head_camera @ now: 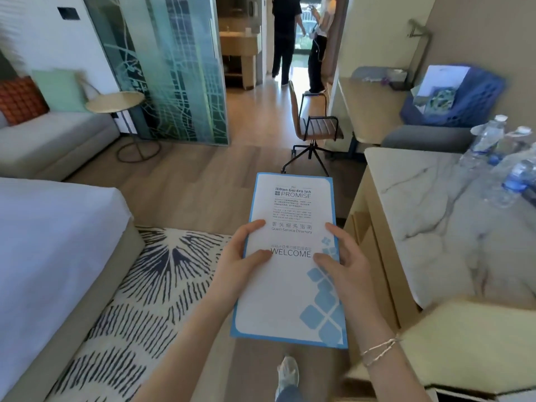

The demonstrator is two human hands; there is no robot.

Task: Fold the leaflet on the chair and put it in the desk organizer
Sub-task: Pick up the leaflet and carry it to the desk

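I hold a white leaflet (290, 288) with a blue border, folded flat, in front of me above the floor. My left hand (237, 265) grips its left edge and my right hand (345, 265) grips its right edge, thumbs on the printed front. A brown office chair (313, 126) stands ahead by the desk (368, 111). On the desk at the right sits a blue mesh desk organizer (475, 103) with papers in it.
A marble-topped counter (429, 221) with several water bottles (493, 146) runs along the right. A bed (52, 242) lies on the left, a patterned rug (150, 280) beside it. A sofa (49, 140), a round side table (116, 101) and two people (301, 39) stand farther off.
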